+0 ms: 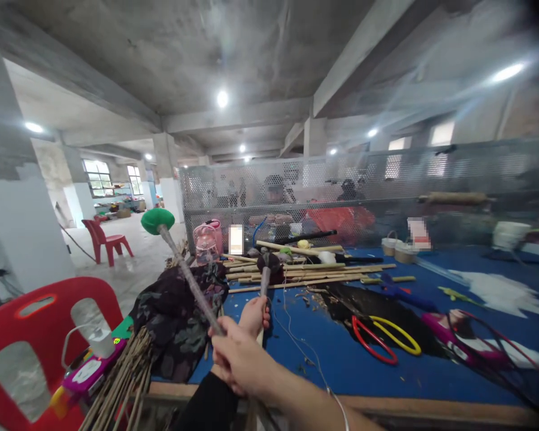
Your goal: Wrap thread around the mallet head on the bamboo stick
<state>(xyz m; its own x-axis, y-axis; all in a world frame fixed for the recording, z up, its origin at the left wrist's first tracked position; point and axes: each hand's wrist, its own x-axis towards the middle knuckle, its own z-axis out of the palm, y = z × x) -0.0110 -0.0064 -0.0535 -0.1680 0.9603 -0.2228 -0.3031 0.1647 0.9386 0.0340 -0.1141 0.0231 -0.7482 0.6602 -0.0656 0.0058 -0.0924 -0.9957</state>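
My right hand [240, 356] crosses over my left wrist and is closed round a stick [191, 278] that looks wrapped in clear film. This stick slants up to the left, and a rounded green head [157, 221] tops it. My left hand [254, 314], at the end of a black sleeve, grips a second stick [265, 280] with a dark, ball-like head [268, 262]. Both heads point away from me, over the near part of the blue table [296, 365]. Dark patterned cloth [179, 323] lies left of my hands.
Bamboo rods [296, 274] lie across the table. Scissors with red and yellow handles [372, 347] rest on the right, near a purple object [458, 341] with cords. A thin twig bundle [128, 371] and a red chair [72, 299] stand left. A perforated metal screen [251, 185] backs the table.
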